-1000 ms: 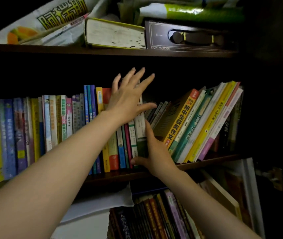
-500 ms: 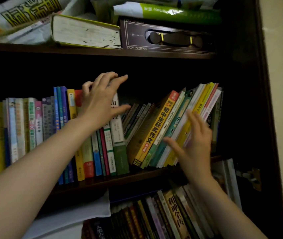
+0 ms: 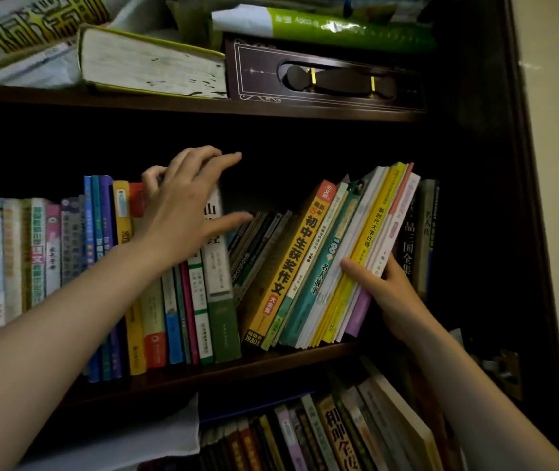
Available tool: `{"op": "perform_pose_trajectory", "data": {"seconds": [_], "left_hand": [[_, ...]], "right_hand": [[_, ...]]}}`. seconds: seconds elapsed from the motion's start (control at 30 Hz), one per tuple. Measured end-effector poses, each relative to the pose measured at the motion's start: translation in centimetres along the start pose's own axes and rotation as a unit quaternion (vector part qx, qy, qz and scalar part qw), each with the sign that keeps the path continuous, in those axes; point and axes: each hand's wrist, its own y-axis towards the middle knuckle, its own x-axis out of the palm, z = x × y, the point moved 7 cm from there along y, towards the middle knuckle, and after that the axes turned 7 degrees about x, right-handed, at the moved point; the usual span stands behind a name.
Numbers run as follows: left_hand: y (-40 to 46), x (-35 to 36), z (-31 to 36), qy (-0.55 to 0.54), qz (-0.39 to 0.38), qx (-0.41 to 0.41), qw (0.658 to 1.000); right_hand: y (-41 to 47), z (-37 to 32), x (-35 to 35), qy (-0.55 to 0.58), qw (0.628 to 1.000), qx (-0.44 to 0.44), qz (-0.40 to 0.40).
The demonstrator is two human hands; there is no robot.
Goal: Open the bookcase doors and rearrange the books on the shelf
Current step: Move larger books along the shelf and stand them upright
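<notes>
— Why is the left hand [image 3: 183, 212] up on the tops of the upright books [image 3: 155, 283]?

— My read is that it acts as a stop. Its fingers are curled over the upper edges of the red [image 3: 137, 198] and white-spined [image 3: 215, 246] volumes, thumb pointing toward the gap, so that row stays vertical on the middle shelf [image 3: 203, 372] while the other side gets shifted.

— And the right hand [image 3: 387, 287]?

— It has the leaning stack [image 3: 346, 260] in its grip: thumb pressed on the front faces of the thin yellow and white booklets, the other fingers tucked behind them (those I can't see, so how far they wrap is a guess). The stack tilts with its tops to the right, against the dark books [image 3: 421, 232] at the case's right end.

— What sits between the two hands?

— A slumped wedge of small dark paperbacks [image 3: 257, 239], plus the big yellow book [image 3: 288, 263] tilted over them. Nothing upright supports them, which is probably why they sag.

— So the doors are dealt with?

— I'd judge so, since the shelf is fully reachable. The straightening looks half done: left side tidy, right side not yet stood up.
</notes>
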Motion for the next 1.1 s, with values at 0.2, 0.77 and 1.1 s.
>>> {"op": "perform_pose_trajectory", "data": {"seconds": [0.2, 0.77, 1.1], "left_hand": [[0.2, -0.1, -0.2, -0.051, -0.009, -0.011, 0.999], [4.7, -0.8, 0.5, -0.09, -0.162, -0.044, 0.982], [4.5, -0.1, 0.3, -0.072, -0.117, -0.046, 0.989]], "right_hand": [[0.8, -2.3, 3.4, -0.089, 0.988, -0.038, -0.124], [0.5, -1.4, 7.4, -0.187, 0.941, -0.018, -0.281], [0.0, 0.8, 6.8, -0.222, 0.938, -0.044, -0.261]]}}
